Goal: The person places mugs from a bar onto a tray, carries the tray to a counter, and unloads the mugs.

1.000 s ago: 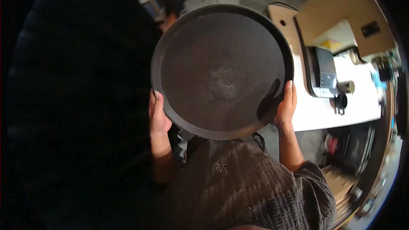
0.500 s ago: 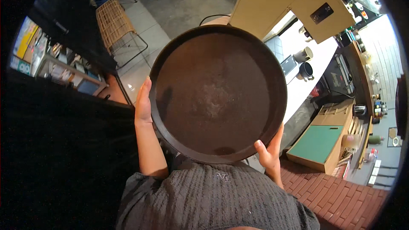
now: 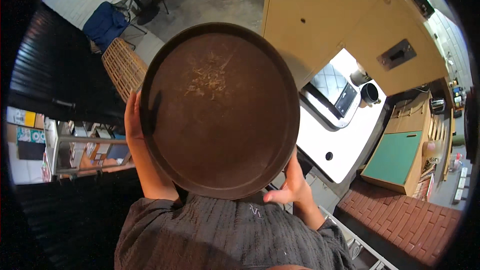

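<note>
A large round dark brown serving tray (image 3: 225, 140) with a raised rim is in front of my chest, its inner face toward me. My left hand (image 3: 133, 120) holds it by the left rim, with most of its fingers hidden behind. At the lower right rim, my right hand (image 3: 294, 182) supports the tray; its thumb points left by the edge and the other fingers go partly behind. Pale streaky marks (image 3: 207, 79) show on the tray's upper left face; whether they are scuffs, crumbs or glare I cannot tell.
On the right a white counter (image 3: 327, 137) bears a machine with a dark display (image 3: 346, 100) and a black mug (image 3: 369, 92). Beyond stands a tan cabinet (image 3: 320, 15). A woven bench (image 3: 121, 67) is at left, near metal shelving (image 3: 90, 142). A brick ledge (image 3: 395, 215) lies lower right.
In the view, the tray has shifted left with both hands still at its rim. The surroundings have swung round, bringing the counter closer. The pale marks look stronger and higher on the tray.
</note>
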The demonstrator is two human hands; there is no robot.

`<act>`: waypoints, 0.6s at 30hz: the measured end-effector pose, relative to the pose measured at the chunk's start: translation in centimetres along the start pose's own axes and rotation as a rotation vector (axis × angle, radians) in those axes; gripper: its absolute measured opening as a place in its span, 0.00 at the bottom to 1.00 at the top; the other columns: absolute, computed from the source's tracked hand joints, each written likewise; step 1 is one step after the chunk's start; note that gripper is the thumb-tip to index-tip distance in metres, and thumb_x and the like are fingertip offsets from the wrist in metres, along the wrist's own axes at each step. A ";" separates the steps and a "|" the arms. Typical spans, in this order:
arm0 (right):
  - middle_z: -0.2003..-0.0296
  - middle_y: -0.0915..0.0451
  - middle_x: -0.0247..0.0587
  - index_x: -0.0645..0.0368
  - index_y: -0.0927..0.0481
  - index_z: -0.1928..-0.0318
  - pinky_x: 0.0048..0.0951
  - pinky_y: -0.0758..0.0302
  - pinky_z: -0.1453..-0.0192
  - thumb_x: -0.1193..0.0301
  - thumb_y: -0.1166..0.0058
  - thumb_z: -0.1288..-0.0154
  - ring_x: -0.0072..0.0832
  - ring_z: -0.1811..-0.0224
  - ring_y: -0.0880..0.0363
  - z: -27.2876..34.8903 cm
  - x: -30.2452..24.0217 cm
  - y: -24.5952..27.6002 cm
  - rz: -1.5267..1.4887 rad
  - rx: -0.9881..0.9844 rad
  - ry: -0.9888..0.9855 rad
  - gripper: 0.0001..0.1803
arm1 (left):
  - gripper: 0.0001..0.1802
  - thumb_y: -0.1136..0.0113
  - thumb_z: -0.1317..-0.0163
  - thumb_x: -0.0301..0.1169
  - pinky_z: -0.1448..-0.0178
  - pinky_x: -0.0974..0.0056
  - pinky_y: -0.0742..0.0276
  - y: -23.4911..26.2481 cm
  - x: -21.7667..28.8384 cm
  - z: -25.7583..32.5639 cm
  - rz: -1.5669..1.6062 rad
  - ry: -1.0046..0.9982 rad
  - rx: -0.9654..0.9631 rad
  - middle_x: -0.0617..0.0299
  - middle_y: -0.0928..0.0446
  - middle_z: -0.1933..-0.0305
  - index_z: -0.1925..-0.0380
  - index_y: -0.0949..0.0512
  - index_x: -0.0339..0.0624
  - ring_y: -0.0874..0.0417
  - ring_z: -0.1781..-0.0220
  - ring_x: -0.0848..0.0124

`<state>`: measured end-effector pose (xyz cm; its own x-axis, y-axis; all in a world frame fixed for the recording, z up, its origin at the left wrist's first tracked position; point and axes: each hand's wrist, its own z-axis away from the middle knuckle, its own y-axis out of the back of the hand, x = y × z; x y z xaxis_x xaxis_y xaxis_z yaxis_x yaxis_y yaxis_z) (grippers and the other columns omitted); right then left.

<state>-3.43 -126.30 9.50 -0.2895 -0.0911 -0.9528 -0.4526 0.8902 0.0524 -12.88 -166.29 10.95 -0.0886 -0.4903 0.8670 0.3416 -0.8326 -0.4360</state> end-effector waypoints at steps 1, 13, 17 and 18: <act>0.26 0.59 0.62 0.77 0.65 0.29 0.37 0.60 0.23 0.47 0.27 0.56 0.44 0.23 0.62 -1.0 0.0 0.1 0.011 0.007 0.004 0.73 | 0.28 0.59 0.27 0.48 0.40 0.61 0.27 0.1 0.5 -1.5 0.005 0.000 -0.013 0.53 0.22 0.45 0.42 0.26 0.35 0.21 0.45 0.62; 0.27 0.50 0.56 0.66 0.68 0.27 0.38 0.53 0.25 0.50 0.24 0.58 0.42 0.24 0.52 -19.6 7.0 -8.2 0.150 0.093 -0.186 0.74 | 0.27 0.57 0.26 0.46 0.42 0.60 0.26 5.6 6.3 -25.7 0.080 0.074 -0.323 0.53 0.23 0.44 0.42 0.28 0.33 0.21 0.47 0.63; 0.27 0.52 0.51 0.66 0.67 0.27 0.36 0.53 0.25 0.49 0.27 0.53 0.37 0.25 0.54 -30.9 9.0 -12.8 -0.029 0.180 -0.244 0.70 | 0.29 0.54 0.28 0.49 0.42 0.58 0.26 11.0 10.9 -34.3 0.031 0.076 -0.195 0.53 0.23 0.45 0.43 0.28 0.32 0.22 0.46 0.63; 0.26 0.56 0.49 0.67 0.67 0.26 0.36 0.52 0.26 0.46 0.29 0.52 0.34 0.25 0.55 -33.6 9.4 -13.8 -0.118 0.201 -0.268 0.71 | 0.30 0.53 0.29 0.50 0.42 0.58 0.26 11.9 12.1 -36.0 0.024 0.081 -0.105 0.53 0.23 0.46 0.43 0.28 0.32 0.22 0.46 0.62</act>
<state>-28.24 -154.42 9.87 -0.0011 -0.1016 -0.9948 -0.2865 0.9531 -0.0970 -43.61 -191.36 7.55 -0.1587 -0.5257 0.8357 0.2448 -0.8410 -0.4825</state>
